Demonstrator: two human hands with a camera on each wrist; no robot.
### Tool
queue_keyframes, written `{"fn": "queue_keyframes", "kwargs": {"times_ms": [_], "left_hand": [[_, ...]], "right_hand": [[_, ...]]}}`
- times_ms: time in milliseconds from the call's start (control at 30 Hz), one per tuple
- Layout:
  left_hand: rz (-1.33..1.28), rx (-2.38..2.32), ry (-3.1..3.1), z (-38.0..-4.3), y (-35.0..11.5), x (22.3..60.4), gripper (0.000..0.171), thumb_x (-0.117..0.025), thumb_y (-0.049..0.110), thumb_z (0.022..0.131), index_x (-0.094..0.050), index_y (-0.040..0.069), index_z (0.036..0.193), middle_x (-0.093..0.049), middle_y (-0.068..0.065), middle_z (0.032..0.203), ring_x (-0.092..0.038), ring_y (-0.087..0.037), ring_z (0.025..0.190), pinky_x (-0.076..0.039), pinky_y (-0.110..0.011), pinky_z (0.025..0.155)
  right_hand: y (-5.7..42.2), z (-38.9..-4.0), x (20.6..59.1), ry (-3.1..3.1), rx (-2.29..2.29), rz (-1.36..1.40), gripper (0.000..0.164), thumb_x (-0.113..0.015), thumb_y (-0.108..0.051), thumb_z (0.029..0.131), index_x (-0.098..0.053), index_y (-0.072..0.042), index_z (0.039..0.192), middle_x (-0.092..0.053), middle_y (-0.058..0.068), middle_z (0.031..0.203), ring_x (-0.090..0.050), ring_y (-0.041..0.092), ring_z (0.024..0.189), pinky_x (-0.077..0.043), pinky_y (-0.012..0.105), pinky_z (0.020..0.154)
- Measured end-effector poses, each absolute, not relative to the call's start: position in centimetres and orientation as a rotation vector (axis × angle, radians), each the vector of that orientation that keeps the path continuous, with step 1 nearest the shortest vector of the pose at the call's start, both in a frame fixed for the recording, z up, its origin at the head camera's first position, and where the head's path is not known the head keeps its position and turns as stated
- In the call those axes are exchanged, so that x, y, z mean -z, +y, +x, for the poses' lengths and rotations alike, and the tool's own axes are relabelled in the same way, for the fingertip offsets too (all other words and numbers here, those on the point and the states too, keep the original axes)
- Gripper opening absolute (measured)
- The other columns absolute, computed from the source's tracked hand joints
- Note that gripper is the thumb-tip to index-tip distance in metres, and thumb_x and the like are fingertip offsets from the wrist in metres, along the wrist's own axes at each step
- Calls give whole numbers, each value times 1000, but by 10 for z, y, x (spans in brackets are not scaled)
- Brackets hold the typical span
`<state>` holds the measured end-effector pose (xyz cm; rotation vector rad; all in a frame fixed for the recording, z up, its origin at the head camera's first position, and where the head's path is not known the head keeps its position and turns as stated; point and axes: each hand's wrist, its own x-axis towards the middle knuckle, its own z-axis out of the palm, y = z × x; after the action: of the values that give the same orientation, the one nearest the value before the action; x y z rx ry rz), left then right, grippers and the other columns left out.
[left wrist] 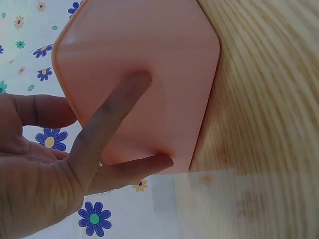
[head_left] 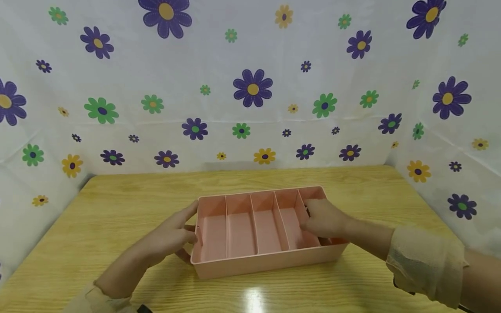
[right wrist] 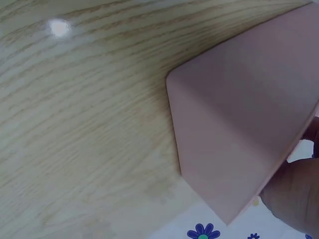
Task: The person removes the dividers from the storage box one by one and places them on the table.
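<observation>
A pink divided tray (head_left: pixel 270 256) stands on the table, several compartments side by side between thin walls. My left hand (head_left: pixel 168 239) grips its left end. In the left wrist view, two fingertips press the outer face of the end wall (left wrist: pixel 174 104), while another digit reaches over the rim. My right hand (head_left: pixel 326 219) is down inside the rightmost compartment, fingers curled. Bits of a dark object (head_left: pixel 307 211) show at either side of that hand; its kind is hidden. In the right wrist view, only part of the right hand (right wrist: pixel 294 194) appears beyond the tray's rim.
The wooden table (head_left: pixel 137 195) extends around the tray on all sides. Behind it and at both sides hangs a white cloth (head_left: pixel 274 48) printed with purple, green and yellow flowers.
</observation>
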<state>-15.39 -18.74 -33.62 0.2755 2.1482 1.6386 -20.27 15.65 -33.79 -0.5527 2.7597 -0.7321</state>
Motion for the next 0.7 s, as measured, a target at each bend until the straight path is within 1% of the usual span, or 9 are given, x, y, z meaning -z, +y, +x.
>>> {"fn": "queue_keyframes", "kwargs": {"times_ms": [133,233,367,400,467,567,600,667,700], "left_hand": [[292,-1643,2129,-154,-189,337,83,-44,-7,80,-6,21,149,-21,-15,148,-48,-41,112,-55,-52,58],[292,-1648,2106,-154,-190,337,84,-44,-7,80,-5,20,149,-11,-10,152,-41,-41,119,-55,-53,59],[299,-1662,2066,-156,-191,337,85,-47,-7,80,-5,22,149,-6,-5,154,-35,-40,125,-55,-54,60],[302,-1664,2056,-156,-191,337,85,-47,-7,80,-5,22,149,-7,-5,154,-35,-40,125,-55,-54,61],[303,-1668,2044,-156,-192,336,85,-47,-6,81,-4,22,149,-7,-6,153,-36,-39,124,-55,-55,61],[297,-1672,2036,-155,-194,336,84,-47,-7,82,-7,27,148,-14,-7,152,-40,-40,121,-54,-56,61],[298,-1672,2036,-156,-194,336,84,-47,-7,82,-10,29,148,-17,-7,151,-41,-39,120,-54,-56,60],[301,-1676,2029,-157,-193,336,83,-46,-8,82,-14,33,147,-23,-6,148,-43,-39,118,-54,-57,59],[307,-1678,2024,-158,-192,336,82,-46,-8,83,-15,33,146,-24,-6,148,-44,-39,117,-54,-57,59]], "right_hand": [[156,-202,345,2810,729,-596,24,-55,-7,78,-55,-1,101,-54,3,68,-52,15,56,-46,28,53],[157,-202,349,2858,688,-610,30,-58,-10,78,-53,1,105,-54,2,73,-51,12,61,-47,27,58],[159,-202,351,2859,700,-644,17,-57,-9,78,-54,-1,93,-53,2,67,-51,12,54,-44,26,51],[159,-202,351,2859,706,-652,12,-56,-9,78,-54,-3,89,-51,2,64,-49,11,52,-42,25,48],[158,-203,351,2849,724,-668,9,-55,-7,78,-54,-5,87,-50,1,59,-48,12,45,-38,24,43],[157,-202,348,2813,767,-653,12,-53,-6,79,-54,-6,91,-50,1,55,-48,12,39,-37,23,36],[157,-202,347,2797,782,-648,15,-51,-5,79,-54,-6,95,-50,1,53,-49,13,37,-37,22,33],[157,-202,343,2769,803,-625,11,-48,-4,81,-53,-5,91,-50,2,50,-49,16,33,-38,24,29],[158,-202,341,2766,813,-609,12,-47,-4,81,-52,-4,92,-50,3,50,-50,17,33,-40,26,28]]}}
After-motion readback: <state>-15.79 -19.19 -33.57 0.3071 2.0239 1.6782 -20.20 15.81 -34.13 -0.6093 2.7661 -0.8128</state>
